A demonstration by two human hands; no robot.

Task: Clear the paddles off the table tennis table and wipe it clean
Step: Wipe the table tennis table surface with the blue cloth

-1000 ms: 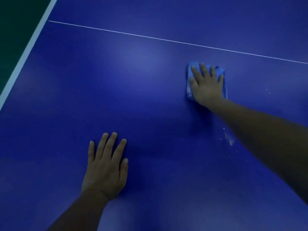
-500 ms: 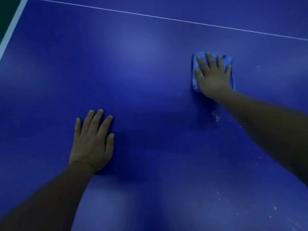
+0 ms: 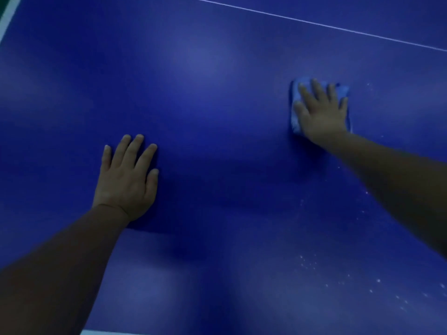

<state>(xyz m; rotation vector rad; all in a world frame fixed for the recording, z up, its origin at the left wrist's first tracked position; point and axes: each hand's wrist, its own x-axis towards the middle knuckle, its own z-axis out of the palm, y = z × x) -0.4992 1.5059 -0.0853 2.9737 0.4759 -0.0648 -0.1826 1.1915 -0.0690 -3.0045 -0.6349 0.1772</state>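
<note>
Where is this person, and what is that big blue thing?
Probably a games or sports room. The big blue thing is a table tennis table, with a thin white line across it and a white edge. The right hand presses a cloth on it, beside white specks.

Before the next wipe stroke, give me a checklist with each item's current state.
1. Cloth flat under the right hand: ok.
2. Left hand braced flat on the table: ok.
3. Paddles gone from the visible surface: ok.
4. White specks near the right forearm wiped: not ok.
5. Specks just beyond the cloth wiped: not ok.
6. Rest of the table clean: cannot tell, out of view.
</note>
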